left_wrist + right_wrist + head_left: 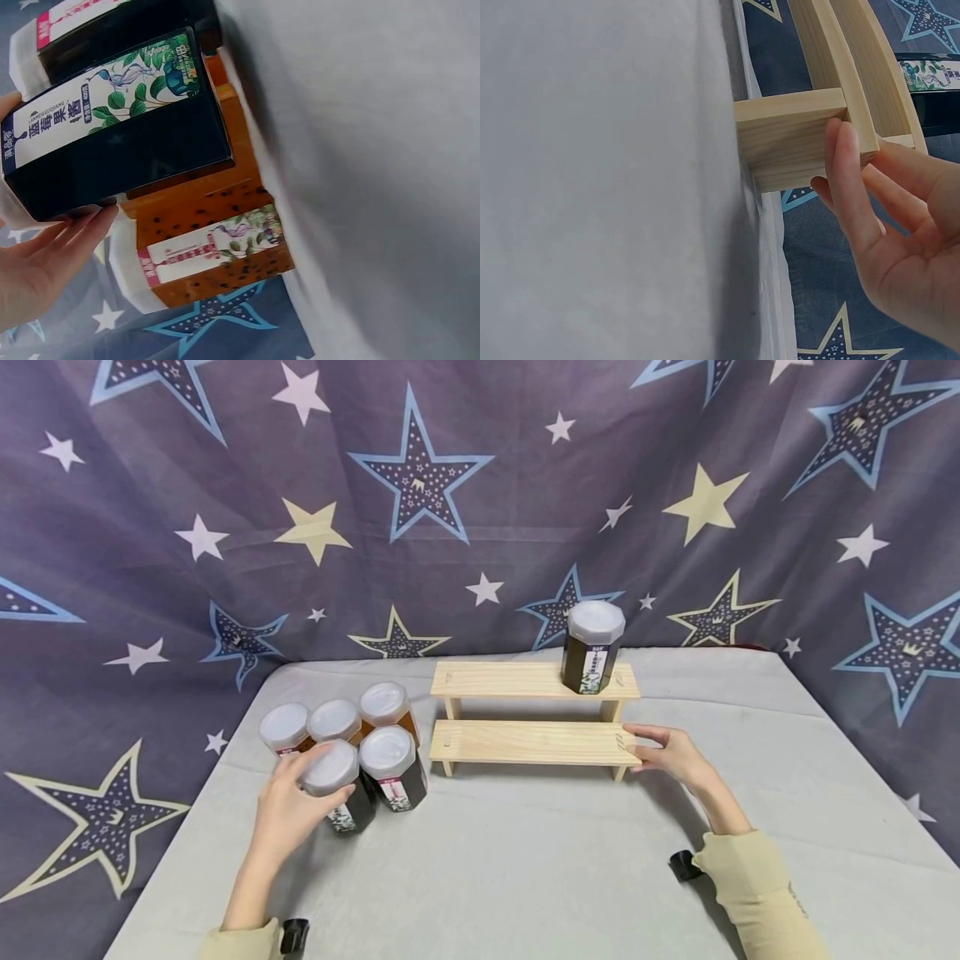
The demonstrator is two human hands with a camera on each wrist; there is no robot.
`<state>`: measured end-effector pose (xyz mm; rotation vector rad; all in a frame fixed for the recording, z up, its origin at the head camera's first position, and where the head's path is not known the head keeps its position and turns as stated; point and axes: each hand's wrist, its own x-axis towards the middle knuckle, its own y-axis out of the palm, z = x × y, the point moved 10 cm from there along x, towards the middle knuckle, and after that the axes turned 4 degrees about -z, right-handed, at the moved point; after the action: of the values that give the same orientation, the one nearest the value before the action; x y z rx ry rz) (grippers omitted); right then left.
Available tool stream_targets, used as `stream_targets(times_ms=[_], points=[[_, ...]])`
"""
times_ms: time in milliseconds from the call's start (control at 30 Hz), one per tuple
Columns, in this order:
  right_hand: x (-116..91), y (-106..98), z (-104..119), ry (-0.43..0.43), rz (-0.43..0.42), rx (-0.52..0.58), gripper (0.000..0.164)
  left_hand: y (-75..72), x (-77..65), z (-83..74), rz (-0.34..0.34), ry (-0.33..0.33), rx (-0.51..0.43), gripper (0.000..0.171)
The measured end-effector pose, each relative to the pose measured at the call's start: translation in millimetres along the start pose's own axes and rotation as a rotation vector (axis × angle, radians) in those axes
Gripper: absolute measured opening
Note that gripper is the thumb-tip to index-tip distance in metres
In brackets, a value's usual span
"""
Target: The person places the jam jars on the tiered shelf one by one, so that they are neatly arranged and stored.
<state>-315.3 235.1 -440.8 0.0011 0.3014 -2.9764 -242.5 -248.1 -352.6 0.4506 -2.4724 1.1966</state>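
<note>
My left hand (288,806) grips a dark jam jar (352,810) by its white lid, thumb on one side and fingers on the other. In the left wrist view the jar (120,142) shows a white label with green leaves and dark blue print. At the right end of a two-step wooden shelf (525,742), my right hand (671,753) pinches the lower board between thumb and fingers. The right wrist view shows the fingers (847,172) at that board's end, beside the shelf leg (795,127). Another dark jar (592,652) stands on the upper step's right part.
Beside the held jar stands a dark jar with a red-topped label (401,781). Behind them are amber jars (386,706) with white lids, close together. A pale cloth covers the table (510,868); a star-patterned curtain (517,502) hangs behind and at the sides.
</note>
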Motion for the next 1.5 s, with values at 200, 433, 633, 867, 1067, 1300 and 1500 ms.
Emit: stream_targets(times_ms=[200,433,633,867,1067,1300,1500], points=[[1.4,-0.8,-3.2,0.008,-0.007,-0.013,0.046,-10.3,0.5,-7.2,-0.055,0.016,0.008,0.057],[1.7,-1.2,-4.7,0.013,-0.012,-0.03,0.046,-17.5,3.5,-12.3,-0.095,0.019,0.011,0.056],[0.9,-0.9,-2.8,0.011,-0.013,-0.031,0.046,-21.6,7.6,-13.6,-0.115,0.014,-0.002,0.056],[1.0,-1.0,-2.4,0.008,-0.003,-0.02,0.046,-28.0,13.0,-18.3,-0.141,0.004,-0.031,0.055],[0.7,-1.2,-2.8,0.011,0.001,-0.027,0.047,-36.5,18.3,-25.4,-0.166,0.008,-0.063,0.056],[0.5,-1.4,-2.4,0.015,-0.01,-0.032,0.046,-45.5,26.4,-34.4,-0.188,0.027,-0.087,0.055],[0.1,-0.4,-1.5,0.017,-0.002,-0.03,0.047,-54.1,33.0,-43.2,-0.226,0.054,-0.077,0.053]])
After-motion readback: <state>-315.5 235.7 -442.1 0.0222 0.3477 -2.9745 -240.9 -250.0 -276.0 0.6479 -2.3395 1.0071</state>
